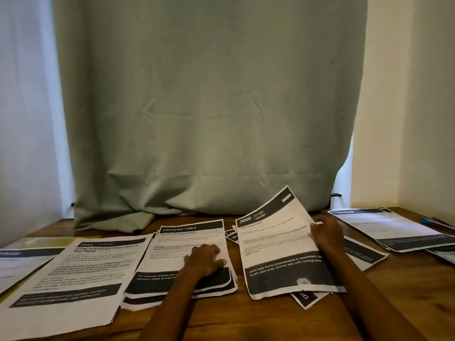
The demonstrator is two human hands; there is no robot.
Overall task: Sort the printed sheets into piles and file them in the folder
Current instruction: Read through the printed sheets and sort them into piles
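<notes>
— What can't you make out from here?

— My left hand (206,259) covers the middle lines of the Dressing Table pile (187,257), and the sheets beneath show only their edges. The Kitchen sheet (280,244) in my right hand (326,233) hides most of the scattered sheets (305,297) below it.

— And further out?

— Left of my left hand, the yellow-green folder (49,240) is mostly buried under paper. The small print there is blurred. The blue pen (429,222) beyond my right hand runs off the frame's edge.
</notes>
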